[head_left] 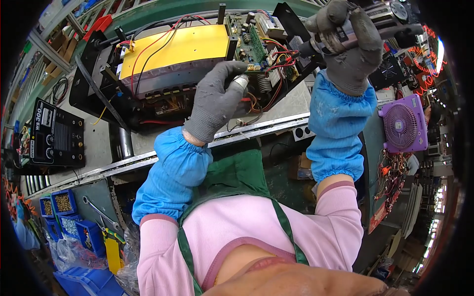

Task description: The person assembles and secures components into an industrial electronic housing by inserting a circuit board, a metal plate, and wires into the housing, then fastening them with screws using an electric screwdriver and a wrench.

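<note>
My right hand, in a grey work glove, is closed round a silver and black power screwdriver at the upper right. The driver's dark nose points left, over the edge of a green circuit board. My left hand, also gloved, hovers before an opened black machine housing. Its thumb and index finger come together near the board's front edge; anything between them is hidden. Inside the housing sits a yellow-topped block with red and black wires across it. More wires run beside the board.
On the left of the bench stands a finished black machine. Blue bins of small fasteners, a wrench and plastic bags lie lower left. A purple fan and orange coiled hoses are at the right. A metal rail edges the bench.
</note>
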The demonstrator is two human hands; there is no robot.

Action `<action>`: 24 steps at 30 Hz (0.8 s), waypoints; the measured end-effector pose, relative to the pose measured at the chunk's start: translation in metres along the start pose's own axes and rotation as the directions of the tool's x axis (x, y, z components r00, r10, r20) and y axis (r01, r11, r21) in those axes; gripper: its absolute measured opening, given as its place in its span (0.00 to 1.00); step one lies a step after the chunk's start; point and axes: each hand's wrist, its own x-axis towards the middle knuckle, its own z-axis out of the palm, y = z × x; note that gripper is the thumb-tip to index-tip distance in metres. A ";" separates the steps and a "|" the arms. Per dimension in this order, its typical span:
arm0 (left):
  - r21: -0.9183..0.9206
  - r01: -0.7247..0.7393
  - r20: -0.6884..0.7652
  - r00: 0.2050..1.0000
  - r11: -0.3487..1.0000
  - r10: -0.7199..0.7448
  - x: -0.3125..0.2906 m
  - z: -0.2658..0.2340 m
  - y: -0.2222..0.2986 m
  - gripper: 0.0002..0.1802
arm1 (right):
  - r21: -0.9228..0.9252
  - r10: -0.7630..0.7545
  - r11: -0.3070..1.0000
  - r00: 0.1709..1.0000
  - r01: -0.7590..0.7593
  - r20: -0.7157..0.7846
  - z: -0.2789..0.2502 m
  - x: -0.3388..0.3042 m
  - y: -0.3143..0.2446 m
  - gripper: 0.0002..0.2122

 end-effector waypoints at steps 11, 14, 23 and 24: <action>0.108 -0.145 -0.031 0.988 0.984 0.149 -0.002 0.003 -0.012 0.14 | 0.592 -0.113 0.806 0.981 -0.003 0.158 0.006 0.002 0.003 0.26; 0.161 -0.169 0.028 0.986 0.972 0.167 -0.002 -0.001 -0.015 0.14 | -0.312 0.042 0.948 0.997 -0.061 -0.066 0.004 -0.004 -0.010 0.22; 0.155 -0.194 -0.035 0.979 0.969 0.202 -0.001 0.003 -0.013 0.13 | 0.487 -0.234 0.873 0.898 0.024 0.374 -0.019 0.013 0.017 0.15; 0.158 -0.192 -0.044 0.979 0.969 0.201 -0.002 0.000 -0.014 0.13 | 0.494 -0.230 0.869 0.899 0.018 0.373 -0.008 0.008 0.009 0.15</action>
